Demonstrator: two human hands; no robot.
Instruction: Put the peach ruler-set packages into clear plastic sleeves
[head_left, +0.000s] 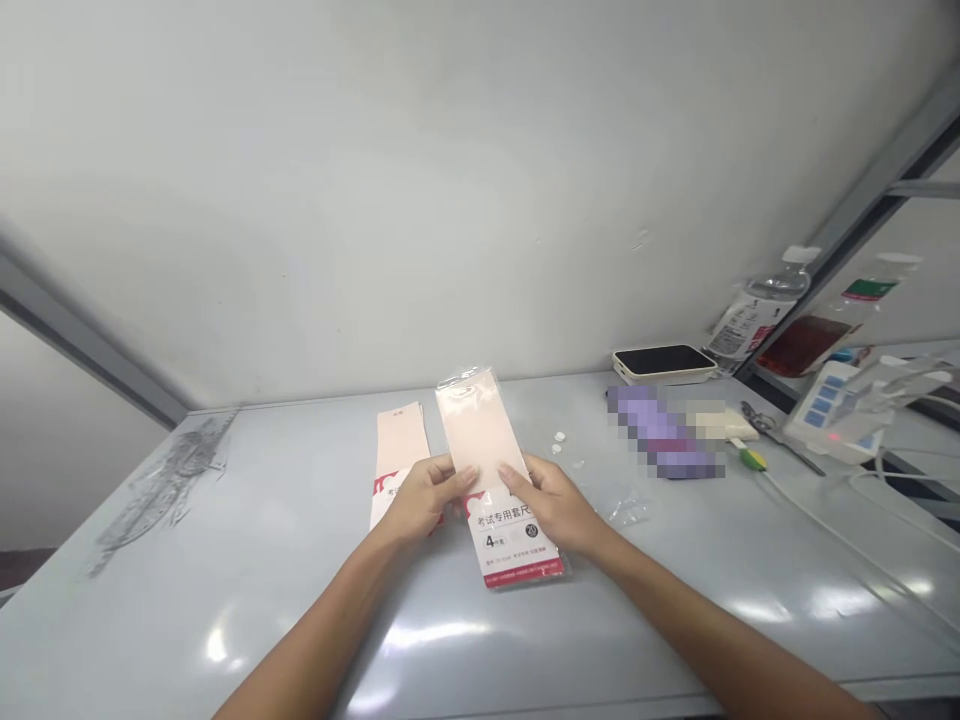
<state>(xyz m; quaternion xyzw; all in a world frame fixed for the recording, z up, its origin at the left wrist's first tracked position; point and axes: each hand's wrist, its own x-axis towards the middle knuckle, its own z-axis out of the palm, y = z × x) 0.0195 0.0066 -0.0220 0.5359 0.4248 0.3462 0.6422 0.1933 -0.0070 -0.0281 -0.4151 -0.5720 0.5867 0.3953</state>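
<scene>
Pink packet [480,430] in both hands?

Yes. The left hand [424,497] and right hand [551,503] each grasp a long side, with fingers closed on it, about midway along. Its white-and-red label end rests on the worktop [225,570], towards the middle of the near half.

Anything beside it?

A second packet [395,455] lies just left of it, partly under the left hand. Small white discs [559,441] sit near the right hand, towards the far edge, and crumpled clear wrap [628,510] lies to their right.

And the far right corner?

A phone [664,363] on the far edge, a purple object [660,432] (too blurred to name), scissors [765,425], and a bottle [765,300] beyond the edge.
</scene>
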